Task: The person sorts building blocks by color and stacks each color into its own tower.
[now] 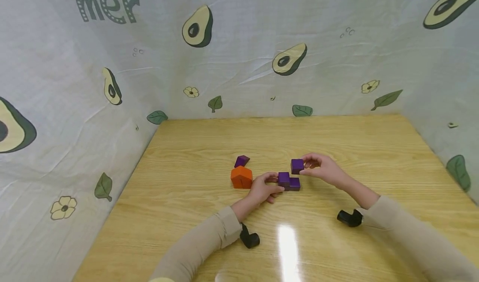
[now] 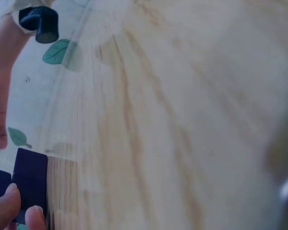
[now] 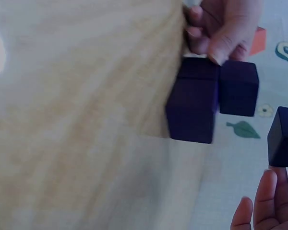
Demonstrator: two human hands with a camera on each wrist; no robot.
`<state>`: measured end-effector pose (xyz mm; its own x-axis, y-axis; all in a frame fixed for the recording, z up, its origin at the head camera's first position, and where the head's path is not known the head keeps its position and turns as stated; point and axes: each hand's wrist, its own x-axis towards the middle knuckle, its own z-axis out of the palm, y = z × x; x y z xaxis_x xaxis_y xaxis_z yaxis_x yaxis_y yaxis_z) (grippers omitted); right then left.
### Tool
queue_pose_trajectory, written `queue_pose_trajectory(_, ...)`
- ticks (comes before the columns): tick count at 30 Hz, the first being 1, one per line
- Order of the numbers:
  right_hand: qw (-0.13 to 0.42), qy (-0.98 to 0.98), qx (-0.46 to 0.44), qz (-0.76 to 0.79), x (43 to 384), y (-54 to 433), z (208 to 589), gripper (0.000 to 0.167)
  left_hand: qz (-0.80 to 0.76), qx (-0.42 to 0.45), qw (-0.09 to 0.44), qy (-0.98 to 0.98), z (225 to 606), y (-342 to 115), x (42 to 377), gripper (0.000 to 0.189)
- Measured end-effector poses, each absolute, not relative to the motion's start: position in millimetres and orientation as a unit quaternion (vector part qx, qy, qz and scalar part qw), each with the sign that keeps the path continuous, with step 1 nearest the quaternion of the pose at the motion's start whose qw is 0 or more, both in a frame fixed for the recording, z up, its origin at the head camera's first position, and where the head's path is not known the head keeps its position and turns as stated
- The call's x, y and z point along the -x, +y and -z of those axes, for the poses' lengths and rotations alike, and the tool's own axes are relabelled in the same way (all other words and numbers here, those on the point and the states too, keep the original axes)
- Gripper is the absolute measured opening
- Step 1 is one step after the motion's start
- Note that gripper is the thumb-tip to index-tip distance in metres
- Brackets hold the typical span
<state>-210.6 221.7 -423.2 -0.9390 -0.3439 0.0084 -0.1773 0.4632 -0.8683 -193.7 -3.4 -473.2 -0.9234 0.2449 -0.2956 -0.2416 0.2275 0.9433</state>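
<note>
Held up in the air, a purple cube (image 1: 297, 166) is pinched between the thumb and fingers of my right hand (image 1: 324, 169). Just below and left of it, a second purple cube (image 3: 238, 87) sits on a purple base (image 3: 192, 110) on the table. That base sticks out to the right from under the upper cube. My left hand (image 1: 262, 189) grips these stacked pieces from the left, its thumb at the near side and its fingers partly hidden behind. In the left wrist view, fingertips press against the dark purple blocks (image 2: 31, 177).
An orange house-shaped block group (image 1: 241, 178) stands left of my left hand. Behind it lies a purple wedge-shaped block (image 1: 242, 161). The wooden table (image 1: 179, 215) meets an avocado-print cloth (image 1: 239, 78) at the back and sides. A black wrist camera (image 1: 349, 218) hangs by each sleeve.
</note>
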Motion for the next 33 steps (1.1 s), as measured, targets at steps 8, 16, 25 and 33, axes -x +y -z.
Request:
queue_pose_trajectory(8,0.088,0.852,0.16,0.492,200.4,223.9,440.0,0.039,-0.622,0.001,0.194,0.759,474.5,-3.6,194.2,0.047)
queue_pose_trajectory(16,0.088,0.849,0.175,0.49,198.5,221.9,452.8,0.039,-0.618,-0.001,0.192,0.762,474.9,-3.1,194.1,0.046)
queue_pose_trajectory(25,0.103,0.844,0.175,0.496,197.0,219.7,457.0,0.039,-0.617,-0.006,0.192,0.763,475.9,-2.8,193.4,0.048)
queue_pose_trajectory(33,0.122,0.842,0.175,0.496,195.8,219.1,459.5,0.041,-0.624,-0.01,0.196,0.756,476.8,-3.7,194.0,0.047)
